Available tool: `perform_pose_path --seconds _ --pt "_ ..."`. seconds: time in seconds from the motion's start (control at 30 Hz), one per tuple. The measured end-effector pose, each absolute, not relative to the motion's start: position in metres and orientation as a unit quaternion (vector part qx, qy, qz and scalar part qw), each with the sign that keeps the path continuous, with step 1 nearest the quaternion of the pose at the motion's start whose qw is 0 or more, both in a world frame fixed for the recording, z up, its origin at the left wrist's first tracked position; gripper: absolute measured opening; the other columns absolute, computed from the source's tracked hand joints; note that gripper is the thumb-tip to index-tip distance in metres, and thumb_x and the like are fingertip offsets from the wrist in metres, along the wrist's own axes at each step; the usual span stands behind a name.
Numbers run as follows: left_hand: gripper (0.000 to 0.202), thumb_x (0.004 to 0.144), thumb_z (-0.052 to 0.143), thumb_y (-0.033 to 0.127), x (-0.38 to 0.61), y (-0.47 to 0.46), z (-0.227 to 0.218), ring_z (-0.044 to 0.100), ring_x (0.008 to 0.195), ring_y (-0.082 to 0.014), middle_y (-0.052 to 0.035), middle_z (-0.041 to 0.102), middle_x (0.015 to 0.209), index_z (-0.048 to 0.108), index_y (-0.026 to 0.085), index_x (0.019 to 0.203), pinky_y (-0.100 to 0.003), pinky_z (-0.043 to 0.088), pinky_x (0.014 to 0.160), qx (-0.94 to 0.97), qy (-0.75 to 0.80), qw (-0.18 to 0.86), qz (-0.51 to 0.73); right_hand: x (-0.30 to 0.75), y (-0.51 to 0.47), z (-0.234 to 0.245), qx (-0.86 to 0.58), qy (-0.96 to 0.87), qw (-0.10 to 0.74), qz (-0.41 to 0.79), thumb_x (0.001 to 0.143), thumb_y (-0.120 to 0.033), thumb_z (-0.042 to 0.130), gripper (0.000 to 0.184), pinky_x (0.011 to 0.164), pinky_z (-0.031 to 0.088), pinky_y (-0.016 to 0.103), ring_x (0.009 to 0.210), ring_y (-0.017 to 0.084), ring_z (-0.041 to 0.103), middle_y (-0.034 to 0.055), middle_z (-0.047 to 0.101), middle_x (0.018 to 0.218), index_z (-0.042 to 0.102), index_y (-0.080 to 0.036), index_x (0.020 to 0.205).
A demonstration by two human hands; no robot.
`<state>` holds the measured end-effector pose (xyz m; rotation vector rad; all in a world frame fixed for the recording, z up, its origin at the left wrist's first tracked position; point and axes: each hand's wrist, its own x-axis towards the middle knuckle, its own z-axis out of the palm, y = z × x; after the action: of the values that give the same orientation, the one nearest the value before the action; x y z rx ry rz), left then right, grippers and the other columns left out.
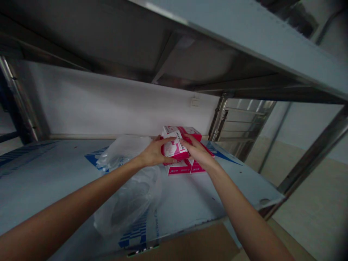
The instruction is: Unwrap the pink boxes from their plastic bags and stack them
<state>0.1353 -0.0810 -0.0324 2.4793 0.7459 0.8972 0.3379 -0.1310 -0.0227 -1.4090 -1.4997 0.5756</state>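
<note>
A small red and white printed box [175, 148] is gripped between my two hands, tilted, above other boxes of the same kind. My left hand [157, 151] wraps its left side, thumb toward me. On its right side lies my right hand [199, 151], fingers bent against it. Behind and below, several matching boxes [179, 168] are grouped on the shelf [187, 203]; my hands partly hide them. A crumpled clear plastic bag [130, 195] lies under my left forearm, with more clear plastic [125, 146] behind it.
Low overhead hangs an upper metal shelf [231, 47]. Metal posts stand at the left [20, 98] and right [312, 156]. A white wall [122, 105] closes the back, and a metal rack [241, 123] stands beyond the right end. Cardboard [195, 243] shows below the front edge.
</note>
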Motion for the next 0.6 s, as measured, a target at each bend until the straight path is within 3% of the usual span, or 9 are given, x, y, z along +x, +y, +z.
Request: perform_pose_path --seconds 0.13,0.27,0.47,0.6 --pt "0.064 0.078 0.075 0.043 0.138 -0.077 -0.041 0.067 0.104 -0.0260 -0.0112 0.069 0.124 0.060 0.019 0.135 -0.040 0.053 0.092 0.891 0.262 0.227 0.292 0.345 -0.135 -0.021 -0.637 -0.678 0.364 0.044 0.095 -0.040 0.053 0.039 0.103 0.044 0.041 0.116 0.028 0.065 0.0134 0.071 0.122 0.066 -0.017 0.125" --pt "0.043 0.085 0.068 0.043 0.144 -0.080 -0.043 0.070 0.100 -0.0270 -0.0120 0.075 0.114 0.072 0.017 0.119 -0.038 0.052 0.090 0.921 0.261 0.144 0.252 0.355 -0.135 -0.023 -0.579 -0.752 0.307 -0.063 0.094 -0.032 0.056 0.028 0.101 0.045 0.036 0.112 0.026 0.066 0.0104 0.075 0.114 0.075 -0.018 0.109" --pt "0.046 0.089 0.063 0.050 0.160 -0.091 -0.039 0.072 0.091 -0.0288 -0.0105 0.077 0.099 0.069 0.022 0.125 -0.037 0.054 0.079 0.920 0.335 -0.006 0.205 0.372 -0.132 -0.041 -0.585 -0.755 0.285 -0.077 0.097 -0.035 0.053 0.032 0.102 0.045 0.036 0.114 0.026 0.066 0.0094 0.074 0.119 0.074 -0.019 0.114" --pt "0.043 0.090 0.062 0.050 0.173 -0.095 -0.038 0.073 0.091 -0.0329 -0.0148 0.076 0.099 0.071 0.020 0.119 -0.041 0.056 0.078 0.921 0.341 -0.064 0.180 0.377 -0.134 -0.045 -0.600 -0.747 0.282 -0.053 0.101 -0.038 0.046 0.036 0.097 0.048 0.035 0.111 0.025 0.068 0.0082 0.074 0.118 0.074 -0.021 0.116"
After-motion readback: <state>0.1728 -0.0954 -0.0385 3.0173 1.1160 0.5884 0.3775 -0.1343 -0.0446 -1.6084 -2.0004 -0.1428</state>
